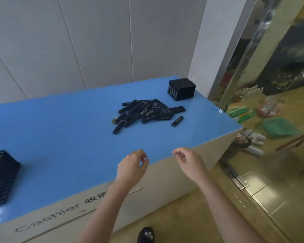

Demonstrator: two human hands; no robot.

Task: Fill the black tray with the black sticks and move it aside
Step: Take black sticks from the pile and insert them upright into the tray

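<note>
A loose pile of several black sticks (144, 111) lies on the blue counter top (68, 130), right of its middle, with one stick (177, 121) lying apart at the pile's right. A black tray (182, 88) packed with sticks stands at the far right corner. Another black tray (2, 176), also full, sits at the left edge, partly cut off. My left hand (132, 166) and my right hand (191, 163) hover over the counter's near edge, fingers loosely curled, holding nothing, well short of the pile.
The counter front (47, 223) reads "Cashier". A grey panelled wall (95, 41) stands behind it. A glass partition (263, 85) runs along the right, with a green basket (279, 127) and clutter on the floor beyond. A shoe (146, 235) shows below.
</note>
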